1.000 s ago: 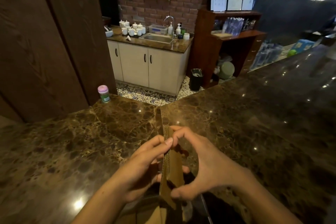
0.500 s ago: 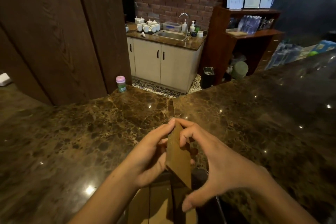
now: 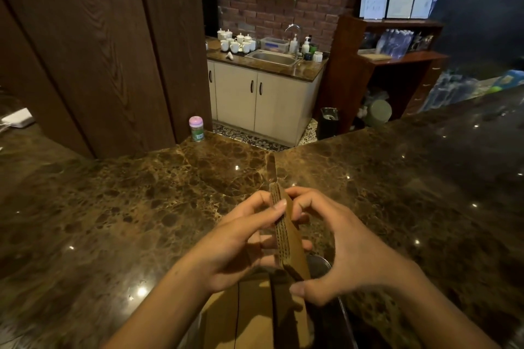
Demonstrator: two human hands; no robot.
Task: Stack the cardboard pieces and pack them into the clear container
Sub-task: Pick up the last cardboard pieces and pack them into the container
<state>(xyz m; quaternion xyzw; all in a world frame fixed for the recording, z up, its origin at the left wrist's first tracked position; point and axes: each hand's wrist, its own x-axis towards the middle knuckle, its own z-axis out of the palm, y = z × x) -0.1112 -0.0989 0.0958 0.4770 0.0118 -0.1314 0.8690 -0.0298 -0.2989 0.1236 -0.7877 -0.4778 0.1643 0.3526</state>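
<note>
The left hand [image 3: 232, 246] and right hand [image 3: 354, 258] both curl round the cardboard pieces [image 3: 290, 235], holding the stack on edge over the bench [image 3: 141, 207]. It looks light and stiff, yet the loose sheets may slip apart, so pinching the flat faces seems best.

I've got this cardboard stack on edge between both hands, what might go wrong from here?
1. The cardboard stack is held only by the fingertips of the left hand and right hand. Its layers look slightly uneven, so a piece might slip out.
2. What seems to be the container rim is mostly hidden under the hands, so lowering the stack could catch its edge.
</note>
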